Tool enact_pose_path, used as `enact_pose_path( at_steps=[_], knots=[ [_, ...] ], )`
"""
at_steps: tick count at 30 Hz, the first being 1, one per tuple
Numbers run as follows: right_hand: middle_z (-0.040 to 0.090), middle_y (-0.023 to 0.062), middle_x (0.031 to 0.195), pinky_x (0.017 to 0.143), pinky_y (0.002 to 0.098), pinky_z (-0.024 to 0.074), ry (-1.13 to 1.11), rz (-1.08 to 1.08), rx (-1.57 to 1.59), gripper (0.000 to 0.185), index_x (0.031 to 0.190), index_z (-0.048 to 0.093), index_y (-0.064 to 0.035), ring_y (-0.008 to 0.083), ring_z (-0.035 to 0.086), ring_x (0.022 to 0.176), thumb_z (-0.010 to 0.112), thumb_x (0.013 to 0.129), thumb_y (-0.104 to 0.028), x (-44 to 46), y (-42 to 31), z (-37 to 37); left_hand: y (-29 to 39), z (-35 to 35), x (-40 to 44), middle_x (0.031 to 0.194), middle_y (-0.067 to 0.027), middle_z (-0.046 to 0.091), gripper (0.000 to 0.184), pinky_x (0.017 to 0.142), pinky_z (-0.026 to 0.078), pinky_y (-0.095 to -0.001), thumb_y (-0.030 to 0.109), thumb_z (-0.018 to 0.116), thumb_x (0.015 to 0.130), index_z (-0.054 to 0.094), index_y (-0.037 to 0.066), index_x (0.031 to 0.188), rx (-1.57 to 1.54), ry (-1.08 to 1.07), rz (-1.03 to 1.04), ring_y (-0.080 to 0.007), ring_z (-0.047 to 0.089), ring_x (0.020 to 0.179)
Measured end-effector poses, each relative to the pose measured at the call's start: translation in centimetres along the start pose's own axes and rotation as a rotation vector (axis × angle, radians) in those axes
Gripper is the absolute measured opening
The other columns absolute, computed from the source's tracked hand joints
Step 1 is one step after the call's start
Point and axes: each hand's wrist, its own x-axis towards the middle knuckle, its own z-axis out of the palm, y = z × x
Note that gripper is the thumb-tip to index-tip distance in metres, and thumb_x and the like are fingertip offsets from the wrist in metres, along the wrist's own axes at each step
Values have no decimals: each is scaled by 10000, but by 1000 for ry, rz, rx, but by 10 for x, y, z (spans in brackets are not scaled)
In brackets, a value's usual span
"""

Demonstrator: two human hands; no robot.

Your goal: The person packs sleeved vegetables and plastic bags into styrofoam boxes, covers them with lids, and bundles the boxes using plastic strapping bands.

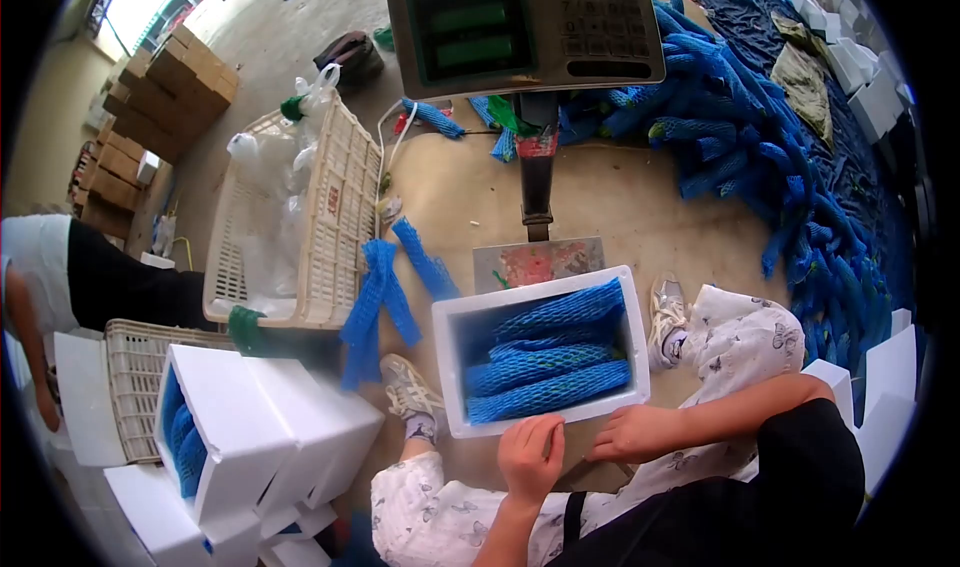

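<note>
While bundles (548, 391) are lying lengthwise beyond the near edge of the box (450, 367), the closer left hand (530, 459) is resting loosely curled, seemingly empty; the right hand (638, 433) is hiding its grasp.

The near edge cuts off your left forearm (507, 535); blue mesh sleeves (550, 385) in your foam box (448, 367) obscure their contents.

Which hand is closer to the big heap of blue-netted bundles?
Right. The right hand, by the white box's near-right corner, lies left of the heap; the left hand is farther left, by the box's near edge.
</note>
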Motion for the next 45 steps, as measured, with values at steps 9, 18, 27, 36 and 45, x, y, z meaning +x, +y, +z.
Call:
enact_pose_path(
  at_steps=[9,18,27,36,45],
  knots=[
    [609,55,819,689,386,512,50,308,-34,124,884,579,-104,276,631,771,612,813,-201,-5,14,-14,1,18,20,1046,-86,634,224,865,446,-387,80,666,771,649,84,994,20,-66,-11,-283,594,975],
    [548,157,1014,839,396,472,281,821,-285,299,1006,545,-10,326,556,967,599,852,-260,26,110,-27,-69,65,44,1049,-106,552,269,972,341,-439,247,615,814,572,77,1018,394,57,-61,-296,510,1036],
    [615,173,994,829,410,476,364,881,-295,381,1096,519,4,330,576,970,602,850,-275,21,105,5,-71,70,42,1017,-41,610,228,976,336,-406,238,612,811,589,121,1005,392,84,-103,-252,517,1068],
    [604,178,1023,864,409,460,356,1014,-236,401,1009,532,-7,322,597,977,597,850,-369,31,113,12,-75,72,41,1026,-30,599,229,1000,312,-419,266,608,814,612,141,1006,451,83,-65,-241,513,1070],
    [555,237,1202,1116,416,206,243,1185,-98,705,1162,561,65,334,461,1208,532,785,-530,47,127,12,-75,75,37,1037,-24,607,226,1002,309,-412,276,590,826,608,128,996,489,84,-53,-233,515,1079]
  ],
)
